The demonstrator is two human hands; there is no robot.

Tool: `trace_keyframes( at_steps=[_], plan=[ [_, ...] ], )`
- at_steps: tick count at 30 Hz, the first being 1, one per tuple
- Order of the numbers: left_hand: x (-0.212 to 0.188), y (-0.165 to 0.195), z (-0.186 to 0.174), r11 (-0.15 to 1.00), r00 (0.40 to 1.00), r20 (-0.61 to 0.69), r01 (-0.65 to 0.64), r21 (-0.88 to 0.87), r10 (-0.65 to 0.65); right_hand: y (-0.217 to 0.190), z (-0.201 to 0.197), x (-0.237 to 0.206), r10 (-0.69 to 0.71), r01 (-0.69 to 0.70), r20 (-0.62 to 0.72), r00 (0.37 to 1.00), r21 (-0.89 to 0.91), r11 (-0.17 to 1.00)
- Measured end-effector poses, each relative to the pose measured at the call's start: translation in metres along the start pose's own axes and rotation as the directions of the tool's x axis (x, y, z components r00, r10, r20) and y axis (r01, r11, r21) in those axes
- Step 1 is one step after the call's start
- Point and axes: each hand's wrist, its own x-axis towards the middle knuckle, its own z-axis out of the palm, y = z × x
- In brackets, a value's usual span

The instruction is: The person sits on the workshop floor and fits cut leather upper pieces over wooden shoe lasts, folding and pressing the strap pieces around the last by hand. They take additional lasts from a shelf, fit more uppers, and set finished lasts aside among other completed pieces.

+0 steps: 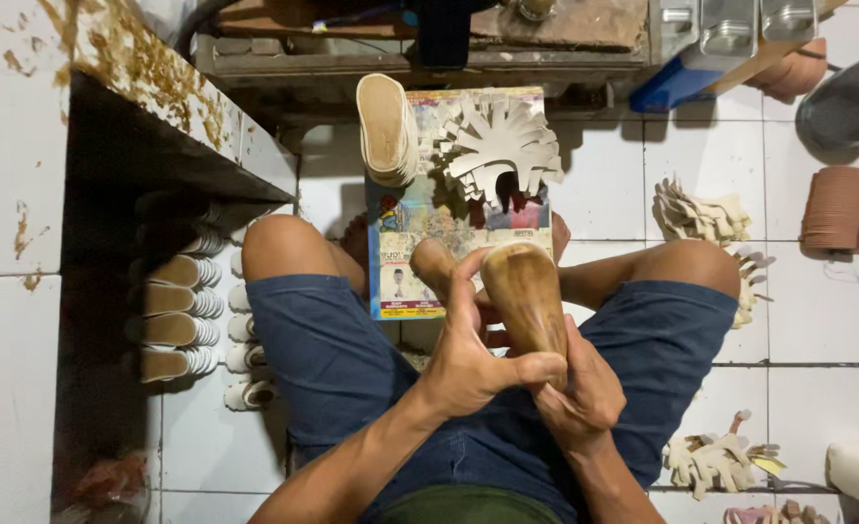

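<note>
Glossy tan wooden shoe last held upright over the lap, between the knees, both hands clamped on it: left hand wraps its left side with thumb across the lower front, right hand grips from below right. Just beyond it a colourful printed board on white tiled floor carries a stack of beige insoles beside a fanned pile of pale cut upper pieces. More soles racked in a dark shelf at left
</note>
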Motion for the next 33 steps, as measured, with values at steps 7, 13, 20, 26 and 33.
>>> trace_keyframes(
  at_steps=[7,13,20,26,33],
  plan=[
    [0.03,-0.018,-0.034,0.994,0.992,-0.124,-0.007,-0.112,-0.007,0.02,0.025,0.027,-0.03,0.033,0.168,0.985,-0.018,0.999],
    [0.071,-0.028,-0.081,0.953,0.954,-0.293,-0.027,-0.301,-0.066,0.097,0.069,0.137,0.025,-0.025,0.525,0.851,-0.008,1.0],
    [0.104,-0.049,-0.068,0.943,0.988,-0.028,0.154,0.294,-0.152,0.148,0.145,0.261,-0.173,0.46,0.715,0.678,-0.229,0.858],
    [0.189,-0.055,-0.084,0.764,0.995,0.096,-0.058,0.643,-0.005,0.152,0.13,0.303,-0.158,0.174,0.763,0.627,0.061,0.983],
    [0.233,-0.039,-0.082,0.832,0.964,-0.089,0.262,0.488,-0.252,0.158,0.12,0.309,0.143,-0.324,0.725,0.673,0.115,0.939]
  ],
)
